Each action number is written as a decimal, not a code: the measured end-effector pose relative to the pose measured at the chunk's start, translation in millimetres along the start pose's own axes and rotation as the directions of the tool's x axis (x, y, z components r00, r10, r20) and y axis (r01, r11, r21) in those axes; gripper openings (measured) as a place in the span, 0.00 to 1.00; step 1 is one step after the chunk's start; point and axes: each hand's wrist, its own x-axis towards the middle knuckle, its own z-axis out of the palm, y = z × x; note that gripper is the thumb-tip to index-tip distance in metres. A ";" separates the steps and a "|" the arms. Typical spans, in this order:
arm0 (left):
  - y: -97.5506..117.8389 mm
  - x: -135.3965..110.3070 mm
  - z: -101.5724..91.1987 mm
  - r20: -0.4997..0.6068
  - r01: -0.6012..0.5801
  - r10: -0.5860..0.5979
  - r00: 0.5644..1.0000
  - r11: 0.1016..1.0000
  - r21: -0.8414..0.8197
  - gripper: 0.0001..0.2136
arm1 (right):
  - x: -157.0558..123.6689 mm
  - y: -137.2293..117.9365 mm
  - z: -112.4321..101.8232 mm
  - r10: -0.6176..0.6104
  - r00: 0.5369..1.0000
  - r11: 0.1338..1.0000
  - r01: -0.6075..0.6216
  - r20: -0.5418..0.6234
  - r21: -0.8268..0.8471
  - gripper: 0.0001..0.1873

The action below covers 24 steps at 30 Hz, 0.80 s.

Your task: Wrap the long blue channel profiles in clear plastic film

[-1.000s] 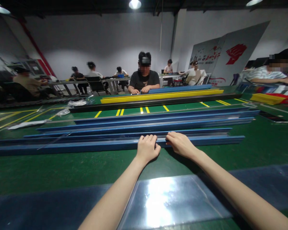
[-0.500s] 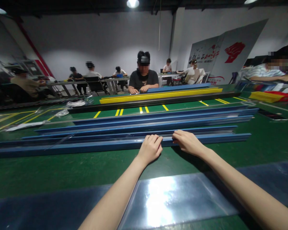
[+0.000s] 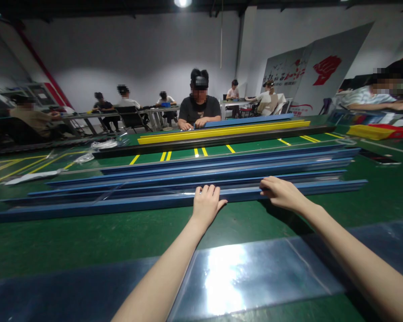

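A long blue U-shaped channel [image 3: 97, 208] with clear glossy film or plastic inside lies across the green table, nearest to me. My left hand [image 3: 206, 205] is over its front wall, fingers bent over the top edge and thumb stretched out along the near side. Further right, my right hand [image 3: 282, 192] pinches the same wall between thumb and curled fingers; its fingertips are partly hidden. More blue channels [image 3: 242, 171] lie parallel just behind.
A wide glossy plastic sheet [image 3: 268, 277] covers the table's near part. Beyond lie a black rail [image 3: 174, 146], a yellow rail [image 3: 221, 131] and another blue rail. A phone [image 3: 379, 156] and a yellow tray [image 3: 369, 131] are at right. A co-worker [image 3: 200, 105] sits opposite.
The nearest blue channel has slid to the right, together with my right hand. My left hand has stayed nearly in place, its thumb now stretched further out.
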 end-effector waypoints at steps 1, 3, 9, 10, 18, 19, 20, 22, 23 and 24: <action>0.2 0.1 -0.1 0.005 0.013 -0.013 1.000 1.000 0.007 0.17 | 0.3 -0.2 0.1 0.016 1.000 1.000 -0.016 0.000 0.019 0.05; 0.3 0.3 -0.2 0.014 0.029 -0.029 0.999 0.999 0.018 0.17 | 1.3 -1.4 -0.4 0.041 0.999 0.998 -0.041 0.004 0.052 0.06; -0.4 0.3 1.1 0.012 0.035 -0.036 0.999 0.999 0.029 0.17 | 8.9 -11.4 -3.8 0.014 0.999 0.999 -0.015 0.044 0.030 0.12; -0.5 0.3 1.2 0.010 0.036 -0.036 0.999 0.999 0.029 0.17 | 11.0 -14.6 -3.9 0.002 0.999 1.000 -0.003 0.049 0.017 0.14; -0.3 -0.1 -0.1 0.011 0.034 -0.034 0.999 0.999 0.024 0.17 | 27.2 -42.3 4.5 -0.076 0.996 0.994 0.078 0.040 -0.072 0.21; -0.3 -0.1 0.1 0.012 0.034 -0.035 0.999 0.999 0.023 0.16 | 28.2 -44.1 6.8 -0.079 0.996 0.994 0.082 0.037 -0.075 0.21; -0.4 -0.1 0.5 0.011 0.035 -0.035 0.999 0.999 0.021 0.16 | 28.8 -45.5 9.3 -0.081 0.996 0.993 0.083 0.032 -0.079 0.21; -0.5 -0.1 1.4 0.008 0.036 -0.036 0.999 0.999 0.012 0.16 | 29.1 -46.9 14.3 -0.078 0.997 0.993 0.079 0.018 -0.090 0.21; -0.6 -0.2 1.8 0.007 0.037 -0.037 0.999 0.999 0.007 0.16 | 28.9 -47.1 16.5 -0.075 0.997 0.992 0.075 0.006 -0.097 0.21; -0.7 -0.2 2.2 0.005 0.037 -0.037 0.999 0.999 0.001 0.16 | 28.4 -47.2 18.4 -0.073 0.997 0.992 0.071 -0.009 -0.102 0.21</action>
